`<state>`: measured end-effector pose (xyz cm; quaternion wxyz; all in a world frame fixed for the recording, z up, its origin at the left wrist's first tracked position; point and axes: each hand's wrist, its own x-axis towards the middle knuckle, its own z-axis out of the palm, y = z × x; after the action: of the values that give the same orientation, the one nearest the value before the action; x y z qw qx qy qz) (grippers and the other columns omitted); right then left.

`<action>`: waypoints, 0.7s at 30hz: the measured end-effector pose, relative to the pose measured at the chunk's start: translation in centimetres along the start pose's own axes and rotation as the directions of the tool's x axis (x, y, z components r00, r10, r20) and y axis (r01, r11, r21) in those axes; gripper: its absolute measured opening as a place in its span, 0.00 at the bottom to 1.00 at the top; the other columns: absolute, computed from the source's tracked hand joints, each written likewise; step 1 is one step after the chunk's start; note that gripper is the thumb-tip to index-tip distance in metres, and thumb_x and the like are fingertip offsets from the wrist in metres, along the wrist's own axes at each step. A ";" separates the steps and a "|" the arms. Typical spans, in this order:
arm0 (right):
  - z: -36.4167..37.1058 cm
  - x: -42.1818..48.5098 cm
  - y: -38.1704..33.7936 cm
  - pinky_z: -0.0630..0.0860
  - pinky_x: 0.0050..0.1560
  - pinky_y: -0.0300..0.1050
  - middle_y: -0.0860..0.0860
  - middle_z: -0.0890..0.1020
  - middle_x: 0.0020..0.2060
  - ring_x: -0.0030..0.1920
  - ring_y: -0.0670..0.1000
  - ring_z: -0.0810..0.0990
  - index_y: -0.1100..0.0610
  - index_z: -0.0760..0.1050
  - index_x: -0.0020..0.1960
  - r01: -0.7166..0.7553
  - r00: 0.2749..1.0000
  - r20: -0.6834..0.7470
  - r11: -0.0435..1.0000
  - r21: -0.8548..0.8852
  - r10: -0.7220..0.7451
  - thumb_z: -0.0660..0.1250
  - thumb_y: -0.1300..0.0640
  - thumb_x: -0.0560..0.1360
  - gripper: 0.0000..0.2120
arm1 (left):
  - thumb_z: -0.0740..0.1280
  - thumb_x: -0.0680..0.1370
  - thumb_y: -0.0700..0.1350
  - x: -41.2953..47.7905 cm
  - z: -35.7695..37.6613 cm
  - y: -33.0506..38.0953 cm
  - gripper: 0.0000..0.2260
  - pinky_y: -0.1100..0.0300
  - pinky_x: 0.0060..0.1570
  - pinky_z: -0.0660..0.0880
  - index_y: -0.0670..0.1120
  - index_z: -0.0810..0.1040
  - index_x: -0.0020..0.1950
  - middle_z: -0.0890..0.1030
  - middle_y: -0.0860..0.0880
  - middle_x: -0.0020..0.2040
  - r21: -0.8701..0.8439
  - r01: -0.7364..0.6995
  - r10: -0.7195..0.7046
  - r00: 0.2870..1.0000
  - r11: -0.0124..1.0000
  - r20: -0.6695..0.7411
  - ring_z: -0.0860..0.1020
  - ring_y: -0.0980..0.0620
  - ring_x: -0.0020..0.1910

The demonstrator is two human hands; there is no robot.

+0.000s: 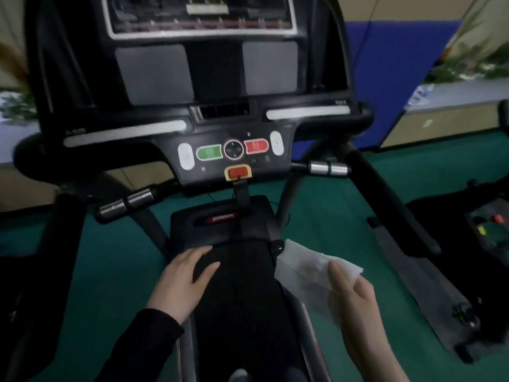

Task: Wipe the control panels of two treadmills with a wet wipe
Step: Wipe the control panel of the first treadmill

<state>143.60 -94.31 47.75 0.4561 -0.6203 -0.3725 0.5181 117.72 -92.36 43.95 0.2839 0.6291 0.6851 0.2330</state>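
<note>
Our fingers (340, 274) on the right hand (355, 299) pinch a white wet wipe (305, 267), which fans out toward ten o'clock from that hand. Our left hand (181, 282) is spread flat and loose, holding nothing, hovering over the treadmill belt (242, 299). At twelve o'clock from both hands, well apart from them, sits the control panel (231, 153) with its green button (209, 153), red button (256, 146) and red safety key (238, 172). A second machine (484, 230) shows at three o'clock on the green floor (330, 216).

white wet wipe (305, 267), green floor (330, 216)
</note>
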 end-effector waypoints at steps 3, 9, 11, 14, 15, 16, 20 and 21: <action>0.0 3.1 -3.3 0.78 0.46 0.51 0.54 0.87 0.43 0.45 0.53 0.85 0.54 0.84 0.46 0.046 0.998 0.047 0.999 -0.012 -0.045 0.60 0.56 0.79 0.13 | 0.61 0.76 0.54 1.7 -1.3 1.7 0.18 0.65 0.60 0.63 0.52 0.71 0.65 0.73 0.53 0.63 -0.026 0.032 -0.034 0.995 0.999 -0.089 0.69 0.56 0.63; 0.0 10.1 -9.4 0.76 0.39 0.40 0.50 0.87 0.42 0.43 0.48 0.85 0.54 0.83 0.46 0.149 0.967 0.215 0.987 -0.060 -0.133 0.60 0.54 0.79 0.13 | 0.63 0.76 0.52 5.4 -2.8 5.6 0.18 0.65 0.61 0.61 0.51 0.71 0.65 0.72 0.56 0.60 -0.016 0.082 -0.082 0.944 0.997 -0.321 0.69 0.54 0.64; 0.2 12.2 -11.0 0.76 0.39 0.41 0.51 0.87 0.42 0.43 0.49 0.85 0.55 0.83 0.46 0.171 0.959 0.242 0.983 -0.069 -0.150 0.60 0.54 0.79 0.13 | 0.63 0.76 0.52 6.5 -3.3 6.8 0.18 0.64 0.60 0.62 0.50 0.72 0.65 0.74 0.53 0.62 -0.022 0.096 -0.098 0.926 0.995 -0.364 0.70 0.53 0.63; 0.9 14.9 -13.3 0.77 0.41 0.42 0.52 0.86 0.45 0.45 0.49 0.85 0.56 0.81 0.51 0.166 0.940 0.311 0.985 -0.049 -0.142 0.60 0.52 0.79 0.13 | 0.64 0.75 0.51 8.1 -4.0 8.6 0.17 0.64 0.59 0.63 0.50 0.72 0.64 0.75 0.51 0.61 -0.036 0.112 -0.117 0.895 0.993 -0.432 0.71 0.53 0.62; 1.3 15.6 -14.0 0.77 0.41 0.42 0.52 0.86 0.45 0.45 0.49 0.85 0.56 0.81 0.52 0.164 0.934 0.329 0.986 -0.043 -0.141 0.60 0.52 0.79 0.13 | 0.64 0.76 0.51 8.6 -4.2 9.1 0.17 0.65 0.59 0.63 0.50 0.72 0.64 0.75 0.51 0.61 -0.039 0.112 -0.118 0.886 0.993 -0.449 0.71 0.53 0.62; 1.7 16.2 -14.7 0.78 0.42 0.44 0.53 0.87 0.45 0.45 0.50 0.85 0.56 0.81 0.51 0.163 0.927 0.347 0.986 -0.031 -0.143 0.60 0.53 0.79 0.12 | 0.63 0.76 0.52 9.1 -4.6 9.5 0.18 0.65 0.59 0.62 0.50 0.72 0.64 0.75 0.52 0.61 -0.041 0.113 -0.119 0.877 0.993 -0.466 0.70 0.54 0.62; 3.6 18.3 -16.9 0.80 0.50 0.54 0.54 0.87 0.44 0.47 0.54 0.85 0.57 0.82 0.50 0.163 0.907 0.391 0.987 0.013 -0.155 0.61 0.56 0.79 0.12 | 0.63 0.76 0.53 11.0 -6.3 10.5 0.18 0.64 0.60 0.63 0.52 0.71 0.65 0.72 0.58 0.58 -0.054 0.117 -0.128 0.842 0.992 -0.524 0.69 0.56 0.62; 4.1 18.8 -17.2 0.81 0.47 0.53 0.54 0.87 0.44 0.46 0.55 0.85 0.58 0.82 0.50 0.157 0.904 0.399 0.987 0.022 -0.153 0.61 0.56 0.79 0.12 | 0.62 0.76 0.54 11.6 -6.8 10.6 0.18 0.62 0.60 0.64 0.52 0.71 0.65 0.72 0.58 0.58 -0.049 0.109 -0.118 0.833 0.993 -0.541 0.69 0.56 0.62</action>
<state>143.20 -70.67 58.26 0.4067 -0.4724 -0.5087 0.5939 120.21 -79.54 54.98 0.0964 0.4935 0.7714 0.3899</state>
